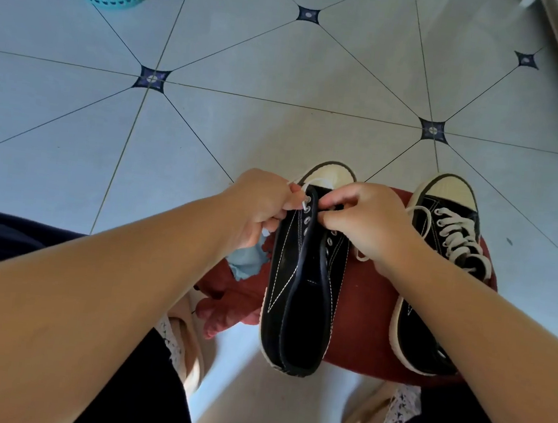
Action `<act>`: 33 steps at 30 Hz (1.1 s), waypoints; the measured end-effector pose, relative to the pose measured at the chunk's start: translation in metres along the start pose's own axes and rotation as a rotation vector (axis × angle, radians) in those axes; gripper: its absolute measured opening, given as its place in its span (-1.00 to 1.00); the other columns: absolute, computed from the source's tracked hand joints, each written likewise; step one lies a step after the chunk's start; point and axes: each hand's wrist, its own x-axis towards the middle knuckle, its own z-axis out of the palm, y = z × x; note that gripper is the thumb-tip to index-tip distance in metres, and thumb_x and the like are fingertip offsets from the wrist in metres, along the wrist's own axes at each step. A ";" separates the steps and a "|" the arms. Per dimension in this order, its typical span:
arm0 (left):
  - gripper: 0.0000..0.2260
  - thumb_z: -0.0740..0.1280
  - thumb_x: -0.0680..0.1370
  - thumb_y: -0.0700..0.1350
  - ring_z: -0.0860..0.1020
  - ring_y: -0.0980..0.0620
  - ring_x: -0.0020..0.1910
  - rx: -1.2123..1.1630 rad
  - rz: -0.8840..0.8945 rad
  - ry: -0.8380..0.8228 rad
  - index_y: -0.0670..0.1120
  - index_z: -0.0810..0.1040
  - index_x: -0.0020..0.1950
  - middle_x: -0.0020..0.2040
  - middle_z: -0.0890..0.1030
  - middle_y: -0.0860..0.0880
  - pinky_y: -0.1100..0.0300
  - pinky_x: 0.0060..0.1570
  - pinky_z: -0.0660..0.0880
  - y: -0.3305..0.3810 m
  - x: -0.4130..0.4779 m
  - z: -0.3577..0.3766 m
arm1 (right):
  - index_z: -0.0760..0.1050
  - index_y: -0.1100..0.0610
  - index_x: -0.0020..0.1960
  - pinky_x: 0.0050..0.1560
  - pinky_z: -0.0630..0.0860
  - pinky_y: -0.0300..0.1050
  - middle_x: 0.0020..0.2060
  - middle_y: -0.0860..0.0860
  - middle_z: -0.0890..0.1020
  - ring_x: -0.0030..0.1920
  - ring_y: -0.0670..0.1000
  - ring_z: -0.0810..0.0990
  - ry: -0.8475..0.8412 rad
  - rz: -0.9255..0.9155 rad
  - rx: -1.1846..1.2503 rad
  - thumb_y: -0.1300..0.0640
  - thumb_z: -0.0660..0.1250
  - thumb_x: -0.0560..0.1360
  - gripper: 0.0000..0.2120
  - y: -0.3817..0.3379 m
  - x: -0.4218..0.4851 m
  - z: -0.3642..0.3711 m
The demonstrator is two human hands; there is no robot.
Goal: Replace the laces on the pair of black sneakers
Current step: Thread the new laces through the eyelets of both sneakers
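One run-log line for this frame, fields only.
stage: lacing toe eyelets | left hand: pinches white lace | right hand: pinches black canvas sneaker eyelet edge | second black sneaker: laced, on red round stool

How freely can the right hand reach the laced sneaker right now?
Probably yes: the laced sneaker lies beside the right hand on the red cushion, nothing between. But its grip is pinching the unlaced sneaker and must release first.

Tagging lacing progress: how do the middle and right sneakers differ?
Middle sneaker: eyelets mostly bare, white lace only near the toe; right sneaker: laced up. Left hand pinches the lace, right hand grips the middle sneaker; the right sneaker is unheld. Both: black, cream toe caps, on the red cushion.
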 end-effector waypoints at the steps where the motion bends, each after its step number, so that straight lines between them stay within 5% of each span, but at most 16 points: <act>1: -0.77 0.25 0.53 -0.31 0.16 0.10 -0.54 -0.012 0.002 0.003 -0.10 0.40 -0.30 -0.53 0.29 0.03 0.33 -0.64 0.10 -0.001 0.000 0.001 | 0.62 0.01 -0.22 -0.35 0.28 -0.36 -0.53 -0.16 0.43 -0.44 -0.18 0.39 0.009 -0.014 -0.001 0.23 0.43 0.38 -0.88 0.000 0.000 0.001; 11: -0.81 0.29 0.51 -0.35 0.25 0.12 -0.48 -0.206 -0.009 0.104 -0.12 0.45 -0.26 -0.38 0.42 -0.02 0.42 -0.69 0.13 -0.003 -0.006 0.009 | 0.62 0.05 -0.09 -0.30 0.33 -0.35 -0.41 -0.18 0.45 -0.38 -0.19 0.41 0.059 -0.039 0.001 0.20 0.45 0.37 -0.87 0.008 0.003 0.006; 15: -0.85 0.33 0.49 -0.32 0.32 0.15 -0.64 -0.157 -0.029 0.192 -0.13 0.51 -0.25 -0.51 0.45 0.02 0.44 -0.68 0.15 -0.002 -0.011 0.011 | 0.64 0.05 -0.08 -0.44 0.31 -0.47 -0.49 -0.18 0.41 -0.46 -0.18 0.39 0.079 -0.107 -0.115 0.16 0.43 0.40 -0.89 0.010 0.004 0.010; 19: -0.87 0.35 0.47 -0.30 0.29 0.05 -0.53 -0.005 0.000 0.255 -0.16 0.48 -0.25 -0.46 0.38 -0.04 0.26 -0.53 0.21 0.000 -0.012 0.014 | 0.65 0.03 -0.09 -0.40 0.32 -0.50 -0.49 -0.17 0.43 -0.46 -0.19 0.41 0.134 -0.139 -0.146 0.11 0.45 0.38 -0.89 0.014 0.005 0.014; 22: -0.80 0.33 0.48 -0.28 0.28 0.10 -0.60 0.014 0.064 0.238 -0.11 0.49 -0.34 -0.58 0.37 0.03 0.31 -0.56 0.20 -0.005 -0.015 0.016 | 0.65 0.04 -0.10 -0.35 0.35 -0.47 -0.39 -0.15 0.54 -0.38 -0.18 0.47 0.165 -0.167 -0.155 0.10 0.44 0.37 -0.89 0.017 0.005 0.018; 25: -0.81 0.34 0.47 -0.26 0.20 0.15 -0.69 -0.076 0.008 0.217 -0.12 0.48 -0.34 -0.61 0.32 0.05 0.37 -0.65 0.13 -0.008 -0.016 0.016 | 0.66 0.01 -0.11 -0.27 0.41 -0.34 -0.33 -0.08 0.60 -0.31 -0.11 0.53 0.163 -0.170 -0.180 0.07 0.42 0.39 -0.91 0.017 0.004 0.019; 29: -0.78 0.35 0.45 -0.23 0.15 0.13 -0.66 -0.053 0.003 0.162 -0.13 0.39 -0.36 -0.52 0.26 -0.01 0.36 -0.64 0.08 -0.006 -0.013 0.014 | 0.60 0.05 -0.29 -0.26 0.41 -0.10 -0.48 -0.04 0.47 -0.41 0.02 0.45 0.134 -0.225 -0.363 0.09 0.34 0.44 -0.85 0.012 0.005 0.017; 33: -0.75 0.44 0.41 -0.11 0.19 0.07 -0.54 0.096 0.059 0.036 -0.11 0.41 -0.35 -0.50 0.28 -0.02 0.26 -0.51 0.14 -0.004 -0.017 0.012 | 0.54 0.21 0.02 -0.10 0.49 0.03 -0.07 0.13 0.48 -0.11 0.17 0.50 0.086 -0.297 -0.557 0.11 0.27 0.48 -0.79 0.004 0.003 0.012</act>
